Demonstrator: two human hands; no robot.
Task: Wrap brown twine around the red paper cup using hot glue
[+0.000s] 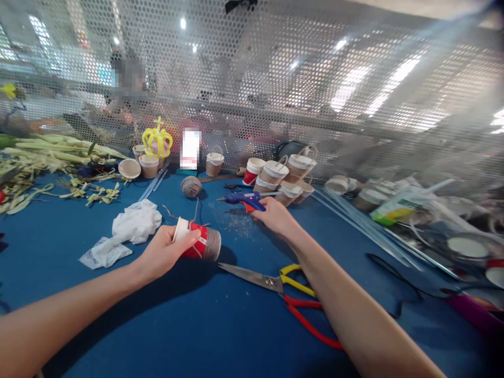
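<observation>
Seen from the person's head, a paper cup point(192, 245) is lying on its side in the air over the blue table point(244, 336). It is showing a white rim, a bright red middle, and rows of grey string point(213, 245) going round its bottom end. The rim is sitting by the left palm, and the string end is pointing away past the thumb tip. A loose bit of string is sticking up just beyond the thumb.

The left hand point(162, 253) is holding the cup, with its thumb lying along the red side. Its other fingers are mostly hiding behind the cup, so I am not seeing how far they are reaching.

The right hand point(275, 215) is gripping a blue glue gun point(241, 197), its fingers curling round the handle. The gun's tip is pointing to the left, apart from the cup. I cannot tell if a finger is pressing the orange trigger point(249, 207).

A ball of grey string point(191, 187) is resting beyond the left fingers, and a crumpled white bag point(136, 223) is lying beside the left hand. Big scissors point(271, 282) are lying open, nearer the person than the right fingers, partly under the right arm.
</observation>
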